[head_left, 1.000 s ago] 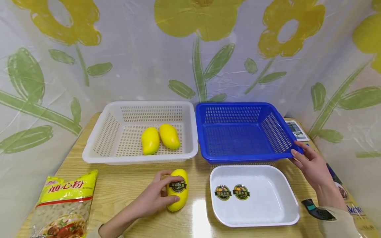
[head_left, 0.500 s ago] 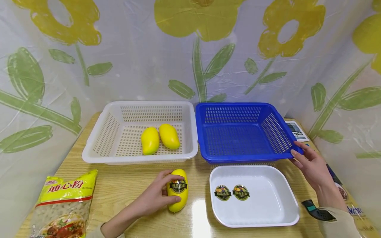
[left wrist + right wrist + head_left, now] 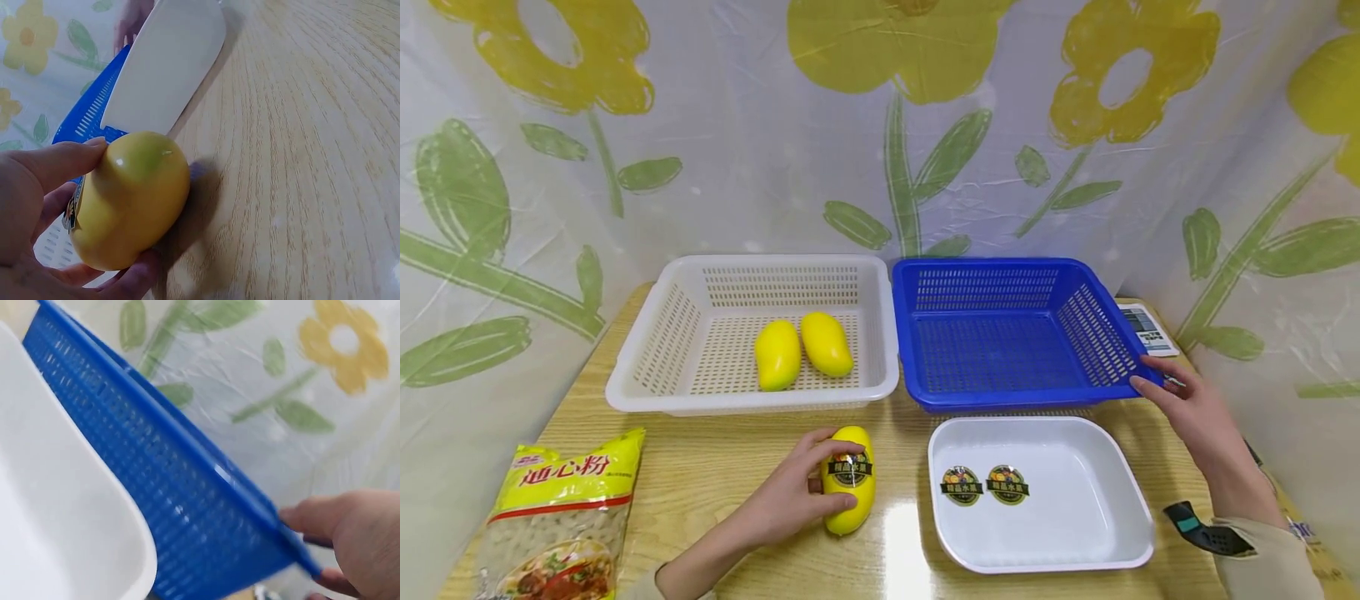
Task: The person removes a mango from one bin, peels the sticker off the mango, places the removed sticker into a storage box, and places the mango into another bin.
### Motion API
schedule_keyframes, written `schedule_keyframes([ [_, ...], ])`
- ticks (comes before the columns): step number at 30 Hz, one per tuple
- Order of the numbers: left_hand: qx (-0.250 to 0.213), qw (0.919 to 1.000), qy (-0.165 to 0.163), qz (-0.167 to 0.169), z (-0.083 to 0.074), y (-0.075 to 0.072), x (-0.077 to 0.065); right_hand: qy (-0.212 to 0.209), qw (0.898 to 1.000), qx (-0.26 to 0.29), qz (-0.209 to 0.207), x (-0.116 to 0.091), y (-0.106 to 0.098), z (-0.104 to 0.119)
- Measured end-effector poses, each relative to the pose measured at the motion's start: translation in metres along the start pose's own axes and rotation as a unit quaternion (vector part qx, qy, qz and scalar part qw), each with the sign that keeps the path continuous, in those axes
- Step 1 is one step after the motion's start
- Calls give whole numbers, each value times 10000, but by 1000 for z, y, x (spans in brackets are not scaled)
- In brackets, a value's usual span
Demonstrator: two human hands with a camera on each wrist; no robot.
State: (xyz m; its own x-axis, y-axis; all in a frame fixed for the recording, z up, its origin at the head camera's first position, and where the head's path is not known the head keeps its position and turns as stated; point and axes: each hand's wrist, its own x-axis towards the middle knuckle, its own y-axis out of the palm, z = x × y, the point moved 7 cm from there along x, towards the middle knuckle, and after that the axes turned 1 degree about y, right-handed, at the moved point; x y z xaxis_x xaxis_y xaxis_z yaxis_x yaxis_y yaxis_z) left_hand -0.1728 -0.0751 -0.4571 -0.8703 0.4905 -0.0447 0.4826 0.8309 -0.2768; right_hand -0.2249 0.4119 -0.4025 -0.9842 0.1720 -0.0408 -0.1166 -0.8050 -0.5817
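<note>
My left hand [image 3: 786, 500] holds a yellow mango [image 3: 850, 518] low over the wooden table, thumb near its lower end and fingers across the upper part. A round dark fruit sticker [image 3: 850, 470] is on its upper side. In the left wrist view the mango [image 3: 134, 206] sits between thumb and fingers, with the sticker's edge at the left. My right hand [image 3: 1198, 429] pinches the near right corner of the blue basket [image 3: 992, 395]; in the right wrist view its thumb [image 3: 303, 515] is at the rim and other fingers are below, partly hidden.
Two mangoes [image 3: 778, 354] lie in a white slotted basket [image 3: 752, 402] at the back left. Before the blue basket stands a white tray [image 3: 1060, 542] with two round stickers [image 3: 1007, 485]. A pasta bag [image 3: 561, 517] lies front left; a white card-like item [image 3: 1150, 329] is back right.
My right hand has shifted slightly at the blue basket's corner, its wrist moving a little to the right. My left hand and the mango have stayed nearly still.
</note>
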Motion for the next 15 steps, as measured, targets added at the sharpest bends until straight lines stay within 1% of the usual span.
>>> schedule_keyframes([
  [1,17,10000,-16,-9,0,0,0,-134,9990,-401,-126,-1,-2,8],
  [3,50,10000,-41,-25,-1,0,0,-454,9954,-780,-314,-3,-2,27],
  [5,98,9999,-58,-42,-1,0,0,-896,9900,-984,-465,-7,3,51],
  [8,162,9998,-60,-54,-2,0,0,-1551,9823,-971,-407,-17,22,89],
  [10,205,9998,-50,-62,-2,-1,0,-1929,9784,-721,-167,-25,43,114],
  [12,238,9997,-45,-76,-3,-1,1,-2226,9737,-436,221,-34,68,134],
  [15,297,9995,-41,-138,-4,-3,2,-2305,9679,-212,981,-49,107,158],
])
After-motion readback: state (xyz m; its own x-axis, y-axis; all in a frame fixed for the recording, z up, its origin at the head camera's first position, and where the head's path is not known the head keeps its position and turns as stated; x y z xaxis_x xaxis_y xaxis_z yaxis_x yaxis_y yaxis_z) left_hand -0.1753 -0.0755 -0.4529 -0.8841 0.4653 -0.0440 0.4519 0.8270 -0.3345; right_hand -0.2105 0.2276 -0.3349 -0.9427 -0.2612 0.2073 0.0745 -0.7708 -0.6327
